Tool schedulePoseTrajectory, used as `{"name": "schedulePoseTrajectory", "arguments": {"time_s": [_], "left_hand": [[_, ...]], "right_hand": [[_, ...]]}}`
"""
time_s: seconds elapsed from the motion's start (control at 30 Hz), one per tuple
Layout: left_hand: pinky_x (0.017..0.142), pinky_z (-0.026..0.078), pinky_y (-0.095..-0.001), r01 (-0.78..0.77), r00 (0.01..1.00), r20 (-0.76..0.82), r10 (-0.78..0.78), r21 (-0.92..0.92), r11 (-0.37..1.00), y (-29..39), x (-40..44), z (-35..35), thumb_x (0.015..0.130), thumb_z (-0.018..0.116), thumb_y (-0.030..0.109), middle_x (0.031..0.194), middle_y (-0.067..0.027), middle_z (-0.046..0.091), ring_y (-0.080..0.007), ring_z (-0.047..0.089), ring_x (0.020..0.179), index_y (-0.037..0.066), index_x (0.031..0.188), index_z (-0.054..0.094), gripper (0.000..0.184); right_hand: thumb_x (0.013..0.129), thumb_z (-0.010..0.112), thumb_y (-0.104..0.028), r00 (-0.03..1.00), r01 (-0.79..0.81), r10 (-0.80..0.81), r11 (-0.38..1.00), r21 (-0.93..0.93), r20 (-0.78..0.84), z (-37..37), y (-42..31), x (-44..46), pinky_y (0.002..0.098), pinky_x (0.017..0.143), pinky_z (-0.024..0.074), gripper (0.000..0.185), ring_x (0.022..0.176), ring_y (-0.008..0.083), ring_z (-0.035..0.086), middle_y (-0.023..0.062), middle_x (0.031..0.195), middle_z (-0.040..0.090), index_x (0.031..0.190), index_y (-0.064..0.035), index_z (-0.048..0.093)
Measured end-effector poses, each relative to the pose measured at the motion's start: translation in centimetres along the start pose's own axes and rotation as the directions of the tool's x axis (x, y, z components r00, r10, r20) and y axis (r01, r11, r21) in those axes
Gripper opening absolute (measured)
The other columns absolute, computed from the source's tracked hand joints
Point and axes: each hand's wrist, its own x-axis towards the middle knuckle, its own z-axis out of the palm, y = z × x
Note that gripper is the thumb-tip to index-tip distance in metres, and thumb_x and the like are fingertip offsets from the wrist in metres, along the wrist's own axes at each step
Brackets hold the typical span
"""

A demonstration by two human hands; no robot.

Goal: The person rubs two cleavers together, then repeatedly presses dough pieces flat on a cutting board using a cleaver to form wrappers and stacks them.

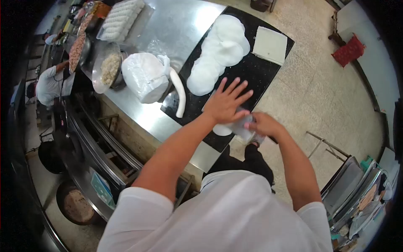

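Observation:
My left hand [228, 103] is over the black board [256, 80], palm down with its fingers spread. My right hand [265, 125] is closed at the board's near right edge. Its curled fingers grip a flat greyish blade-like thing [242, 127], too blurred to name surely. Beside that thing, a white round dough wrapper [222, 129] lies on the board, partly covered. Beyond my left hand, many thin white round wrappers [224, 46] overlap in a long heap. A white dough roll [179, 94] lies along the board's left side.
A clear plastic bag [145, 77] holding something white sits on the steel table [176, 25]. Near it are a bowl of pale filling [110, 69] and a tray of white pieces [121, 19]. A folded cloth [270, 45] lies at the board's far corner. A co-worker [48, 86] stands left.

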Motion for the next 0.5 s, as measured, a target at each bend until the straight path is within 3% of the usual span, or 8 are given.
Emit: {"name": "schedulePoseTrajectory", "arguments": {"time_s": [0.1,0.13,0.2,0.23,0.27,0.33,0.43,0.5], "left_hand": [[0.121,0.012,-0.0641,0.043,0.995,-0.085,-0.050,-0.088,0.995,0.0,0.8,0.2,0.090,0.056,0.066,0.164,-0.0100,0.034,-0.0350,0.023,0.154,0.024,0.153,0.047,0.077],[0.122,0.011,-0.0636,-0.041,0.999,0.029,0.043,-0.089,0.995,1.7,-0.7,0.0,0.090,0.055,0.067,0.163,-0.0095,0.034,-0.0346,0.023,0.154,0.026,0.154,0.045,0.077],[0.123,0.010,-0.0631,-0.192,0.958,0.180,0.223,-0.175,0.966,4.1,-3.5,-0.1,0.090,0.053,0.070,0.162,-0.0091,0.036,-0.0337,0.023,0.154,0.029,0.154,0.044,0.076],[0.123,0.009,-0.0631,-0.264,0.923,0.211,0.323,-0.262,0.928,4.9,-4.4,0.4,0.090,0.052,0.071,0.162,-0.0091,0.037,-0.0333,0.023,0.154,0.030,0.153,0.045,0.075],[0.122,0.012,-0.0645,-0.286,0.932,0.142,0.334,-0.279,0.917,5.0,-3.9,0.7,0.091,0.049,0.072,0.161,-0.0092,0.038,-0.0328,0.027,0.153,0.024,0.149,0.050,0.075],[0.122,0.012,-0.0639,-0.268,0.939,0.149,0.311,-0.254,0.929,3.7,-2.5,0.5,0.091,0.049,0.071,0.161,-0.0092,0.040,-0.0330,0.028,0.153,0.024,0.149,0.051,0.075],[0.122,0.012,-0.0629,-0.268,0.950,0.131,0.283,-0.119,0.956,0.7,0.8,0.0,0.090,0.053,0.068,0.159,-0.0099,0.041,-0.0336,0.029,0.152,0.024,0.149,0.051,0.074],[0.121,0.012,-0.0647,-0.204,0.979,-0.006,0.204,-0.058,0.977,-1.7,2.4,-0.5,0.089,0.054,0.068,0.159,-0.0103,0.042,-0.0337,0.030,0.151,0.023,0.148,0.053,0.073]], "right_hand": [[0.090,0.071,-0.033,0.982,0.035,-0.067,0.983,-0.182,-0.174,0.9,-1.2,-1.5,0.0460,0.080,0.0542,0.044,0.087,0.0363,0.071,0.0240,0.091,0.072,0.117,0.0010,0.063],[0.088,0.073,-0.028,0.991,-0.131,0.132,0.991,-0.018,0.039,1.7,-1.5,-3.4,0.0468,0.087,0.0540,0.052,0.094,0.0384,0.071,0.0271,0.101,0.071,0.127,0.0037,0.057],[0.085,0.076,-0.024,0.997,0.069,-0.070,0.997,-0.021,-0.029,6.2,0.3,-6.9,0.0487,0.088,0.0538,0.061,0.098,0.0422,0.070,0.0306,0.107,0.069,0.133,0.0050,0.052],[0.083,0.078,-0.024,0.984,-0.026,0.032,0.999,0.036,-0.177,9.9,2.5,-7.5,0.0516,0.088,0.0534,0.071,0.099,0.0456,0.069,0.0318,0.104,0.069,0.140,0.0033,0.047],[0.082,0.079,-0.027,0.971,-0.111,0.107,0.994,-0.005,-0.215,10.0,1.6,-6.9,0.0527,0.086,0.0536,0.070,0.097,0.0463,0.069,0.0313,0.102,0.069,0.137,0.0032,0.048],[0.081,0.080,-0.029,0.949,-0.222,0.210,0.975,-0.027,-0.235,9.4,-0.6,-7.2,0.0539,0.084,0.0538,0.069,0.096,0.0469,0.069,0.0309,0.100,0.069,0.134,0.0030,0.049],[0.080,0.082,-0.034,0.946,-0.226,0.179,0.961,-0.157,-0.270,4.3,-2.2,-3.6,0.0548,0.081,0.0541,0.063,0.093,0.0479,0.069,0.0299,0.098,0.070,0.121,0.0037,0.053],[0.079,0.082,-0.037,0.965,-0.162,0.115,0.968,-0.190,-0.237,1.6,-3.2,-1.7,0.0548,0.080,0.0539,0.059,0.093,0.0487,0.068,0.0292,0.097,0.070,0.112,0.0021,0.054]]}}
